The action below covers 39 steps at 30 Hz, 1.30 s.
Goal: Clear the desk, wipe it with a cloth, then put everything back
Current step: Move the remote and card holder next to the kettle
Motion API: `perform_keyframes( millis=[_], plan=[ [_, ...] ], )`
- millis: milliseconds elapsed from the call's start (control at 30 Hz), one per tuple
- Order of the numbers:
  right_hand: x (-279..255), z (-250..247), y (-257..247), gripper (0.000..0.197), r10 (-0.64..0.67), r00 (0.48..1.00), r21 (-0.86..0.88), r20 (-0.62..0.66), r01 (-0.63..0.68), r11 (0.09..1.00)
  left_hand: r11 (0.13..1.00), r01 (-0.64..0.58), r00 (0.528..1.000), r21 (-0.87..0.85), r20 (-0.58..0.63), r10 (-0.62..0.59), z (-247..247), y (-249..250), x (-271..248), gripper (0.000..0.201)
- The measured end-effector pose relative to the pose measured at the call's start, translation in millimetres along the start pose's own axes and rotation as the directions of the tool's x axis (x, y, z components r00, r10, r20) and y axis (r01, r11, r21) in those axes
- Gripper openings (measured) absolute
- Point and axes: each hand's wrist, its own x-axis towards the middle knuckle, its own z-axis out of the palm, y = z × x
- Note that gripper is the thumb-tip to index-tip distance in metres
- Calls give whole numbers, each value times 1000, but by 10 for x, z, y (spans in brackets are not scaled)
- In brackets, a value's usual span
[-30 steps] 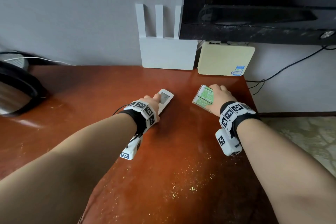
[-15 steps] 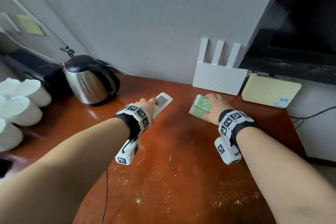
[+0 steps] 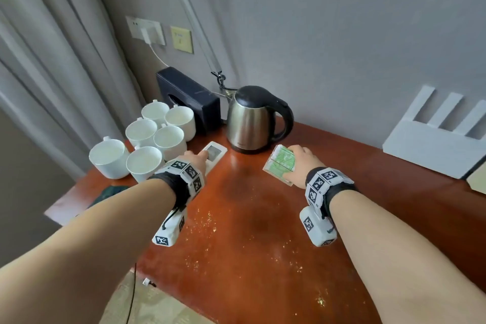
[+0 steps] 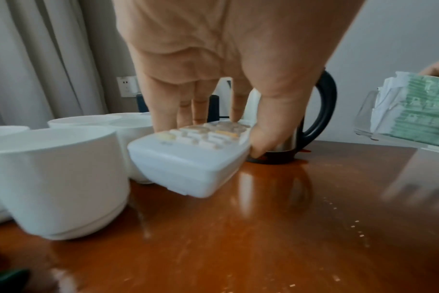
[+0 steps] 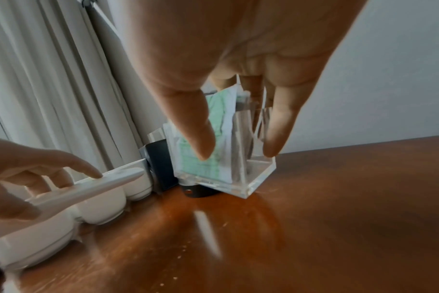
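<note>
Remote control (image 3: 213,154) is being gripped by the left hand (image 3: 195,161) left of the kettle (image 3: 252,121), while a clear packet holder (image 3: 280,166) is being clasped by the right hand (image 3: 302,164) in front of it.

A: What lies beyond the left hand (image 3: 196,162) and its grip?
B: A grey curtain (image 3: 39,60) far to its left. A white socket (image 3: 146,30) and a yellow plate (image 3: 181,39) sit on the wall (image 3: 342,34) above it.
A: And nearer than the grip?
B: Patterned floor (image 3: 163,308), crossed by a thin dark cable (image 3: 132,294).

A: What stands on the glossy reddish-brown wooden desk (image 3: 249,244)?
B: Left of the steel kettle with black handle (image 3: 252,121): six white ceramic cups (image 3: 143,144); behind them, a black box (image 3: 189,95).
</note>
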Motion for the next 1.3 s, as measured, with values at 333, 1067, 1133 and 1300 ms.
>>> perform_keyframes(
  millis=[333, 1067, 1133, 1300],
  plan=[
    [430, 531, -669, 60, -104, 994, 20, -22, 104, 994, 998, 64, 995, -13, 73, -63, 234, -334, 423, 63],
    [780, 761, -746, 53, -114, 993, 35, 37, 113, 993, 991, 109, 992, -78, 79, -103, 406, -203, 838, 59],
    [782, 793, -783, 54, -95, 995, 27, 20, 94, 995, 989, 101, 993, -105, 68, -94, 422, -237, 796, 58],
    [617, 849, -898, 64, -47, 996, 6, -72, 47, 999, 991, -14, 1000, -131, 0, 14, 416, -435, 560, 49]
  ],
)
